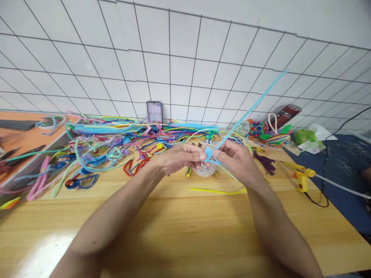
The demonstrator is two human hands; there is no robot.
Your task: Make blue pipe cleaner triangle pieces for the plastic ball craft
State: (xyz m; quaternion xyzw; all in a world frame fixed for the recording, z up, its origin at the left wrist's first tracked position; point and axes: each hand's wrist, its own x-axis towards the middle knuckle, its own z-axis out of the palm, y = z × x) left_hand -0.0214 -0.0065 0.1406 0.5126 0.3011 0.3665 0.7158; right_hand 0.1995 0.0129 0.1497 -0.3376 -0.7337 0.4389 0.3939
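Both of my hands meet above the middle of the table, pinched on a blue pipe cleaner (pixel 251 109). Between my fingertips it is bent into a small flat blue shape. Its long straight end sticks up to the right. My left hand (pixel 185 157) grips the bent part from the left, thumb and fingers together. My right hand (pixel 234 157) pinches it where the straight length leaves the bend. Just below my fingers sits a clear, shiny round object (pixel 206 170), partly hidden. On the wood nearer me lies a yellow pipe cleaner (pixel 217 190), its right end passing behind my right forearm.
Loose pipe cleaners (pixel 104 129) in many colours pile along the wall. A phone (pixel 154 112) stands behind them. At the right are a yellow glue gun (pixel 302 175) with its cord, a patterned ball (pixel 258 128) and a dark red cylinder (pixel 286 116). An orange surface (pixel 17 137) is at the left.
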